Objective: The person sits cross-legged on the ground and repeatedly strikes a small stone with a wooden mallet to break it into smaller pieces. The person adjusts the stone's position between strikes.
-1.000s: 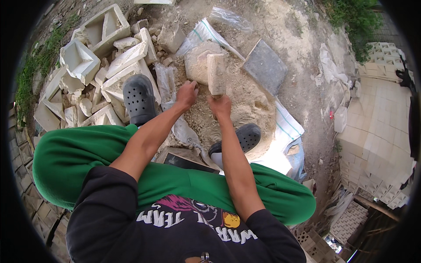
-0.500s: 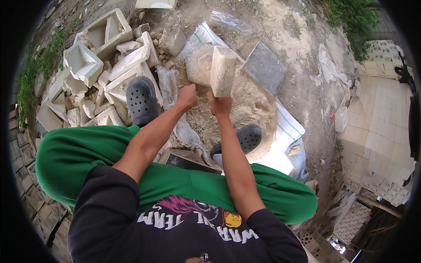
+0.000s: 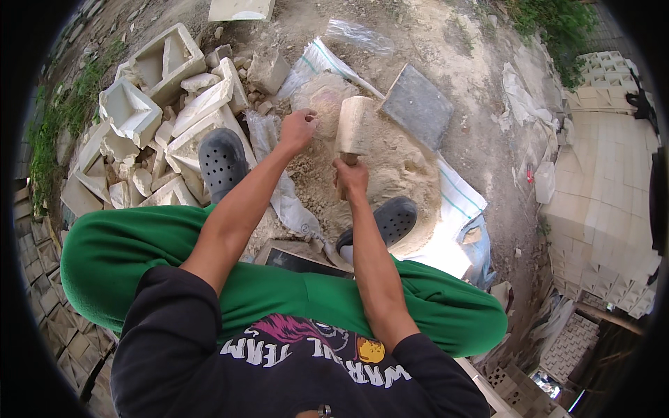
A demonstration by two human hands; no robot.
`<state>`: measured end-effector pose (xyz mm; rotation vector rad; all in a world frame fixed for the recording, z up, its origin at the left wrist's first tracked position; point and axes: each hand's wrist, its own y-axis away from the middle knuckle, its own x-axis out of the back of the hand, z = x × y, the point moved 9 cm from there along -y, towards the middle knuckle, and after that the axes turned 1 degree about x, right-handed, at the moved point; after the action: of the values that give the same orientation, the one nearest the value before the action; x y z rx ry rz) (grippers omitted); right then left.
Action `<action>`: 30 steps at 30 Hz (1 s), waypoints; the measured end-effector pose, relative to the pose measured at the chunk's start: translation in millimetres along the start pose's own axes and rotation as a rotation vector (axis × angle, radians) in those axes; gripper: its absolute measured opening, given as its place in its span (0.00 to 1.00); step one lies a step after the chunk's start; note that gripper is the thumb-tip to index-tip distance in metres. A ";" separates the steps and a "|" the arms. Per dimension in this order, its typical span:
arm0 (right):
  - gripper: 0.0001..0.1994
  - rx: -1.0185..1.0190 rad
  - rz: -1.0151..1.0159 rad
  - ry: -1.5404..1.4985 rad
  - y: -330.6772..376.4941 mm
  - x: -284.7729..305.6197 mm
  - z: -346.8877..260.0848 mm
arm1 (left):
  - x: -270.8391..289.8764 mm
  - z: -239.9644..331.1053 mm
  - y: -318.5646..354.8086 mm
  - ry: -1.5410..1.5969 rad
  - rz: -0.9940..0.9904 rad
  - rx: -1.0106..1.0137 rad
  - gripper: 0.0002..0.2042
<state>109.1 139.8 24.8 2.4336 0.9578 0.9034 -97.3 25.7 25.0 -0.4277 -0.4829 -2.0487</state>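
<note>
Right hand (image 3: 350,178) closed around the short handle of a pale wooden block-headed mallet (image 3: 355,125), head raised just above the fist. Left hand (image 3: 298,130) curled onto the rounded pale stone lump (image 3: 322,97), just left of the mallet head, on the sandy mound (image 3: 390,174). Broken white cast blocks (image 3: 167,104) crowd the left; flat grey slab (image 3: 417,106) lies close right; black clogs (image 3: 221,161) flank the mound.

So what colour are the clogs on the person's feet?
Dark grey, almost black, with rows of small holes: left clog, right clog. The head view shows them best.
</note>
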 end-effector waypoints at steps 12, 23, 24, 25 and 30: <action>0.17 0.685 0.131 0.308 15.2 -16.7 -59.4 | -6.1 -84.8 68.0 0.061 0.242 0.190 0.08; 0.14 0.358 0.103 0.247 17.9 -21.2 -51.9 | -9.0 -87.1 58.9 -0.031 0.176 0.103 0.09; 0.13 0.490 0.112 0.260 20.0 -19.0 -67.0 | -12.8 -81.4 60.1 -0.085 0.148 0.085 0.09; 0.12 0.623 0.121 0.270 22.0 -16.1 -82.2 | -16.0 -76.3 61.6 -0.139 0.119 0.067 0.10; 0.12 0.873 0.156 0.334 17.8 -19.2 -71.7 | -24.0 -55.9 65.9 -0.229 0.039 0.079 0.09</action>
<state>57.8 121.2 78.1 3.1621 1.5503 1.1388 -34.3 -15.5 -23.8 -0.6231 -0.6859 -1.9452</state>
